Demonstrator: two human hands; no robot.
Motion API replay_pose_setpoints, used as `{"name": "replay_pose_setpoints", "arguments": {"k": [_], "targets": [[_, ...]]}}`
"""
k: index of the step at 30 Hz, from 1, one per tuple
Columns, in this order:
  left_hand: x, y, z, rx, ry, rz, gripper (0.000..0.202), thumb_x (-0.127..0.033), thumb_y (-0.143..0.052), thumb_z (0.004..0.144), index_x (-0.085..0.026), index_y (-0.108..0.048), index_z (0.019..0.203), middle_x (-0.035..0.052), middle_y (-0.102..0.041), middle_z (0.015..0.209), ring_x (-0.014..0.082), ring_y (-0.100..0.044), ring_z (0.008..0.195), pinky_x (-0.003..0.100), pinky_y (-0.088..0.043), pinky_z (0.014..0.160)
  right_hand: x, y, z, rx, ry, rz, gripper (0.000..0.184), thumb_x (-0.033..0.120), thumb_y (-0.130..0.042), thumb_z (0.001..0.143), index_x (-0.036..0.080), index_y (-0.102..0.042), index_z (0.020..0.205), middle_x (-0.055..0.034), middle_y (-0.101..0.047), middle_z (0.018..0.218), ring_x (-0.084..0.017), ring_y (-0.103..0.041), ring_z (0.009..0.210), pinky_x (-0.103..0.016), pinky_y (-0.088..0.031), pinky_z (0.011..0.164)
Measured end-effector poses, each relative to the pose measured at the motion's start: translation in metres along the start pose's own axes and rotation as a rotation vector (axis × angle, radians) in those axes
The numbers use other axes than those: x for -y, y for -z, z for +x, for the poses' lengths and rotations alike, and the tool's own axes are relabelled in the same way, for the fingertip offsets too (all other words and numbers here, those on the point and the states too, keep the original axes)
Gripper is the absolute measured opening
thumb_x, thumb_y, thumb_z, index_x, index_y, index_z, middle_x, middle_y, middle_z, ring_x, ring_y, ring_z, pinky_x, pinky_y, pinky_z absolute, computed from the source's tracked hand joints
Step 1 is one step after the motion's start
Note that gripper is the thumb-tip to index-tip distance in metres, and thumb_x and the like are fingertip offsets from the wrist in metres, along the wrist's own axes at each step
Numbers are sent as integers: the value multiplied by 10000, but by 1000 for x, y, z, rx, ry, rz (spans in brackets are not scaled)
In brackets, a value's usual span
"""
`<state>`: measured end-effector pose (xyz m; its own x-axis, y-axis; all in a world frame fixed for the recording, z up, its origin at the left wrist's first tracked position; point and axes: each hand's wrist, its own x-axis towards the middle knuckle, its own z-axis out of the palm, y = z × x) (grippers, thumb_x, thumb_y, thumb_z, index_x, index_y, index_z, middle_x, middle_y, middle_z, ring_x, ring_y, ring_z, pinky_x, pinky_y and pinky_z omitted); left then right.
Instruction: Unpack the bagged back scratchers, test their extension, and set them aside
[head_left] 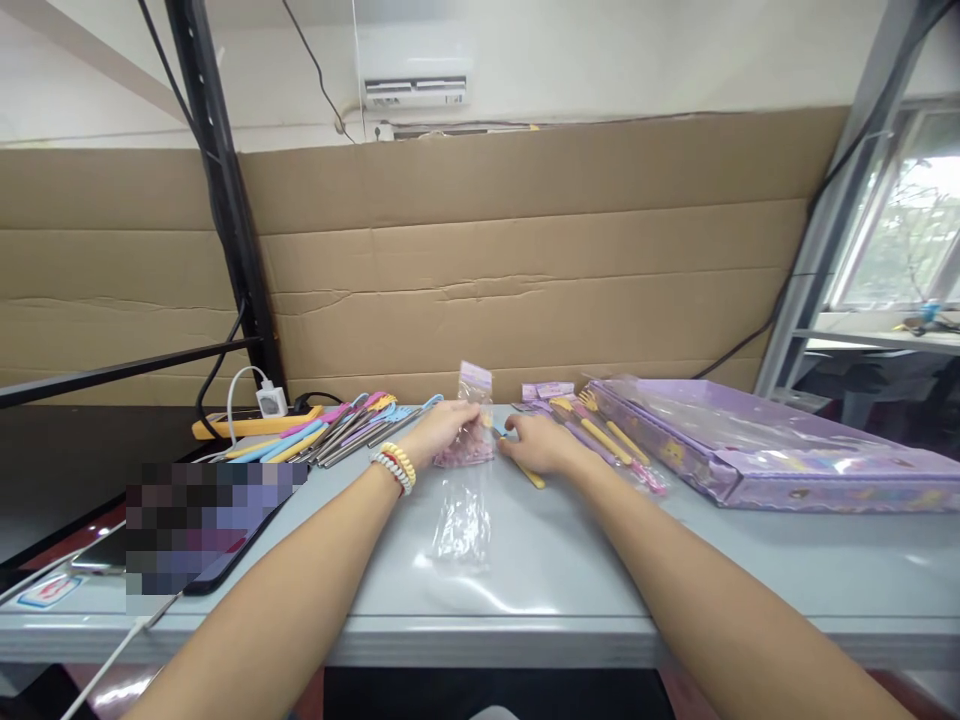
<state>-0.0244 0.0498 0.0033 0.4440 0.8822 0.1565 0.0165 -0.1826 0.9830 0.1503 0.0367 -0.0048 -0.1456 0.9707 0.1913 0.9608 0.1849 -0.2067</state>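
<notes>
My left hand (439, 430), with bead bracelets on the wrist, is closed on a clear plastic bag (474, 420) with a purple header. The bag stands up from the grey table (570, 570). My right hand (536, 442) lies just right of the bag, fingers curled on a yellow-handled utensil (531, 474) whose tip points at the bag. A second, empty clear bag (461, 522) lies flat on the table in front of both hands.
A pile of colour-handled cutlery (337, 430) lies to the left, by a white plug and cable (266, 400). More yellow and pink utensils (600, 432) lie to the right, beside a flat purple box (757, 450). A dark device (225, 560) lies front left. Cardboard lines the back wall.
</notes>
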Motion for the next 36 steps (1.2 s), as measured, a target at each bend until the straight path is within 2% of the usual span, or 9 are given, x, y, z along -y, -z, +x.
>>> {"name": "replay_pose_setpoints", "arguments": {"k": [3, 6, 11, 14, 18, 23, 26, 32, 36], "targets": [[4, -6, -3, 126, 1, 201, 337, -442, -552, 754, -165, -558, 563, 38, -586, 512, 104, -474, 371, 200, -283, 326, 1, -1, 2, -132, 71, 146, 444, 391, -456, 804, 130, -503, 1160, -107, -642, 906, -200, -583, 812, -259, -375, 642], [5, -11, -5, 178, -38, 272, 346, -469, -552, 745, -171, -551, 569, 14, -549, 492, 106, -465, 378, 210, -296, 334, 0, -4, 2, -177, 154, 214, 415, 272, -510, 756, 118, -497, 1141, -90, -630, 916, -172, -560, 775, -239, -363, 632], [5, -11, -5, 156, -85, 263, 340, -424, -571, 744, -182, -488, 520, -18, -469, 430, 83, -385, 347, 220, -288, 350, -1, -6, 3, -227, 219, 362, 542, 59, -461, 676, 109, -424, 1215, -83, -604, 1006, -114, -519, 689, -210, -349, 599], [7, -10, -4, 110, -79, 223, 255, -383, -620, 703, -177, -527, 584, 5, -540, 504, 94, -426, 368, 222, -287, 346, -1, -5, 5, -255, 238, 418, 506, 8, -419, 642, 118, -491, 1131, -57, -616, 948, -90, -484, 616, -204, -346, 581], [7, -9, -4, 105, -69, 294, 178, -321, -628, 677, -166, -568, 613, 8, -554, 512, 104, -450, 398, 222, -306, 364, 0, -4, 5, -286, 209, 473, 396, 83, -469, 661, 124, -525, 1051, -48, -621, 913, -83, -462, 575, -211, -358, 564], [6, -8, -4, 149, -29, 383, 143, -287, -563, 699, -153, -560, 650, -5, -534, 545, 102, -470, 457, 222, -343, 426, 3, -4, 3, -404, 227, 556, 559, 159, -502, 679, 139, -389, 1225, -53, -597, 950, -94, -484, 595, -236, -389, 592], [6, -7, -5, 177, -32, 438, 156, -297, -548, 707, -147, -540, 666, -14, -519, 554, 96, -473, 482, 217, -351, 459, 4, -3, 3, -485, 224, 595, 583, 216, -508, 720, 125, -344, 1272, -52, -587, 890, -104, -474, 569, -256, -394, 582], [5, -7, -7, 171, -31, 517, 130, -277, -542, 701, -149, -550, 676, -19, -520, 552, 98, -467, 480, 226, -358, 482, 2, -2, 5, -516, 255, 526, 302, 305, -498, 775, 148, -533, 1030, -20, -570, 724, -130, -471, 580, -267, -378, 578], [3, -9, -7, 132, -99, 439, 180, -324, -551, 718, -147, -544, 748, 0, -571, 639, 103, -496, 535, 224, -373, 514, 1, -4, 8, -538, 255, 519, 289, 339, -447, 820, 149, -543, 1015, -20, -575, 694, -134, -480, 574, -263, -371, 571]]}}
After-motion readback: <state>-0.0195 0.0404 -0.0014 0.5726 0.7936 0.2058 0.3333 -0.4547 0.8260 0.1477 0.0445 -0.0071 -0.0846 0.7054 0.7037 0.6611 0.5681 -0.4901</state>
